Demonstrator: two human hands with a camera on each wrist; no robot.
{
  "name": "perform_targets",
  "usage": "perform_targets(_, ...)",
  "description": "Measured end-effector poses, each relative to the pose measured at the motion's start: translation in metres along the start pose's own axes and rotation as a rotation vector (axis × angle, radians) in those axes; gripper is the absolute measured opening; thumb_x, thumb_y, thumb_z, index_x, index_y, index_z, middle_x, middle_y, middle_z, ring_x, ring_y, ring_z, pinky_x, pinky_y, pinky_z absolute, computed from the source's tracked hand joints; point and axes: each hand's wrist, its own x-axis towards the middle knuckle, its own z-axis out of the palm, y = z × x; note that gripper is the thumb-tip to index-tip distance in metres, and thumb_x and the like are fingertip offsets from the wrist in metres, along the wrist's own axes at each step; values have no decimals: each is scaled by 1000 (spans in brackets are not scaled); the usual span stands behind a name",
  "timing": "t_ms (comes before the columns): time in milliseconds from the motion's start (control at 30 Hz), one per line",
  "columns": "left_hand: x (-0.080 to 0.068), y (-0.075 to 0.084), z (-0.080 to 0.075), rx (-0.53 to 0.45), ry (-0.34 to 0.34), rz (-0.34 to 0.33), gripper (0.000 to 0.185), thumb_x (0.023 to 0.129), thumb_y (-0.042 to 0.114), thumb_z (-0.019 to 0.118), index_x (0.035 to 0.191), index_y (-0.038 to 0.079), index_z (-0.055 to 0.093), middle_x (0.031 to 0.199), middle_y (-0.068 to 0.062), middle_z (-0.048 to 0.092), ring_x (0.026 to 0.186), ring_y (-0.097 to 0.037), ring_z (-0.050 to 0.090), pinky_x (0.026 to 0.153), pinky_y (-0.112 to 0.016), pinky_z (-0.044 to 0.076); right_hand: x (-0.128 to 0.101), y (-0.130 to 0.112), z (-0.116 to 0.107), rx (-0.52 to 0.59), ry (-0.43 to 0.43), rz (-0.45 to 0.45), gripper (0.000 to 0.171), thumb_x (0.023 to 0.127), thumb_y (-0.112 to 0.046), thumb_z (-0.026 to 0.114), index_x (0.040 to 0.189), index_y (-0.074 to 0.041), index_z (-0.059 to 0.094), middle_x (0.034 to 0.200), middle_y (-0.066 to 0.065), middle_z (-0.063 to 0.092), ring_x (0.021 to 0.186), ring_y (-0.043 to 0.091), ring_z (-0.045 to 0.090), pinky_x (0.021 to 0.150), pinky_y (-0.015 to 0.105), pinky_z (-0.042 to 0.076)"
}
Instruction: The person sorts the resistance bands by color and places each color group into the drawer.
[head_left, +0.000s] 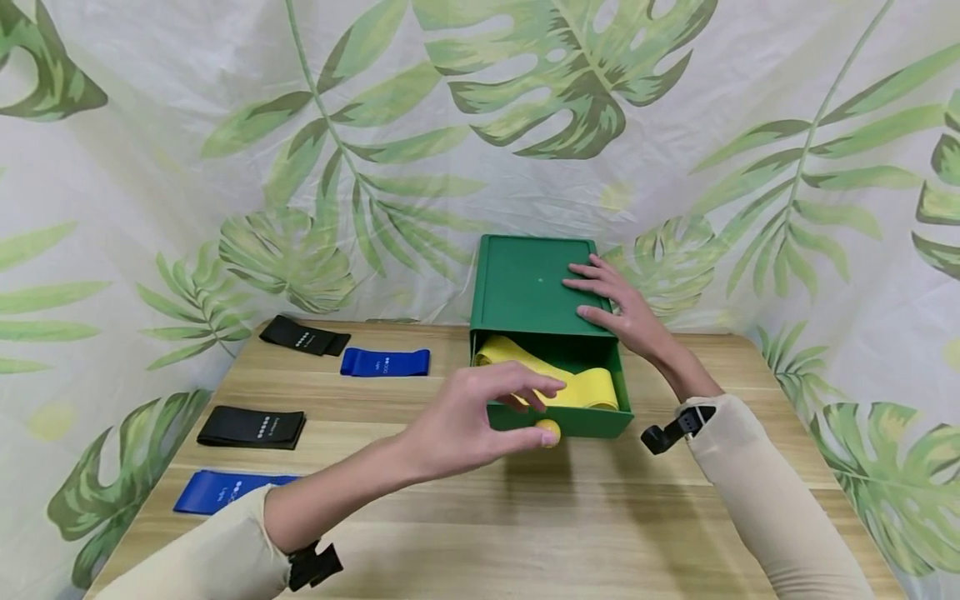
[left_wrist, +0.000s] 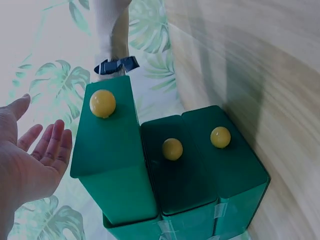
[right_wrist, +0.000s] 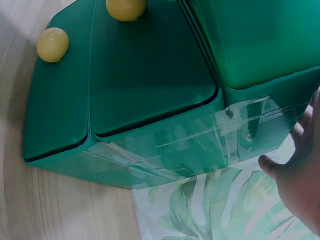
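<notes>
Green drawer (head_left: pixel 591 423) should slide best straight and slow, right grip (head_left: pixel 626 308) spread on the box (head_left: pixel 528 287), left grip (head_left: pixel 468 421) apart, by the yellow knob (head_left: pixel 553 428)

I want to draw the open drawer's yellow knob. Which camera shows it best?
The left wrist camera: the whole yellow knob shows, large and uncovered. The head camera sees it small, partly covered by the left hand. The right wrist camera shows part of the open drawer but not that knob.
</notes>
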Motion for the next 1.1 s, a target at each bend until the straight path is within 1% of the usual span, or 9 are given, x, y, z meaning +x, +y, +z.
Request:
perform_targets(167, -12, 4, 4, -5, -8, 9, 42, 86, 28, 76, 124, 14, 64, 113, -3, 69, 94, -12, 69, 81, -26, 57, 0, 1, 0, 2, 4, -1, 42, 91, 2, 60, 132, 7, 55, 148, 28, 39, 146, 46, 11, 115, 65, 7)
perform_targets(233, -16, 4, 6, -13, -9, -3, 42, 86, 29, 76, 124, 15, 64, 111, -3, 70, 93, -10, 68, 79, -26, 57, -1, 1, 0, 2, 5, 1, 42, 91, 2, 60, 133, 6, 56, 148, 28, 39, 146, 45, 11, 115, 65, 7)
perform_targets(333, -23, 3, 10, -51, -22, -56, 42, 86, 28, 76, 125, 14, 64, 108, -2, 70, 91, -6, 67, 76, -26, 58, -1, 1, 0, 5, 7, 1, 42, 91, 2, 60, 133, 6, 56, 148, 28, 39, 146, 46, 11, 115, 65, 7)
perform_targets(433, -30, 0, 15, -97, -39, -141, 43, 87, 29, 75, 126, 15, 64, 106, 3, 68, 90, -4, 66, 74, -25, 58, -1, 1, 0, 7, 8, -2, 42, 91, 2, 59, 133, 7, 56, 148, 28, 39, 146, 46, 12, 115, 65, 7)
perform_targets(533, -35, -5, 21, -115, -52, -209, 43, 86, 29, 76, 126, 15, 65, 104, 8, 66, 90, -4, 66, 73, -23, 58, -1, 0, 0, 3, 9, -5, 42, 91, 3, 60, 132, 7, 55, 148, 28, 39, 147, 44, 12, 115, 65, 7)
perform_targets(600, -38, -8, 24, -120, -60, -243, 43, 86, 29, 76, 126, 16, 65, 103, 8, 66, 89, -4, 66, 73, -22, 57, -1, 0, 0, 2, 10, -6, 42, 91, 3, 60, 132, 7, 55, 147, 29, 39, 147, 43, 12, 115, 64, 8)
perform_targets(733, -42, -14, 30, -98, -62, -286, 45, 87, 33, 74, 129, 19, 62, 104, 9, 66, 88, -2, 66, 73, -21, 57, 0, 0, 1, 9, 10, -10, 42, 91, 3, 60, 132, 8, 55, 147, 29, 39, 147, 43, 12, 115, 64, 8)
perform_targets(900, -44, -20, 34, -52, -41, -297, 48, 88, 37, 72, 132, 23, 58, 104, 8, 67, 87, -1, 66, 70, -19, 56, 0, 0, 1, 19, 12, -8, 42, 91, 3, 60, 132, 8, 55, 147, 29, 39, 147, 43, 11, 115, 65, 7)
perform_targets(1100, -44, -24, 39, 5, 6, -322, 46, 89, 40, 71, 131, 29, 59, 112, 10, 68, 99, -3, 65, 69, -19, 56, -1, 2, 1, 24, 12, -7, 42, 91, 3, 60, 133, 7, 55, 148, 29, 38, 146, 46, 11, 115, 64, 7)
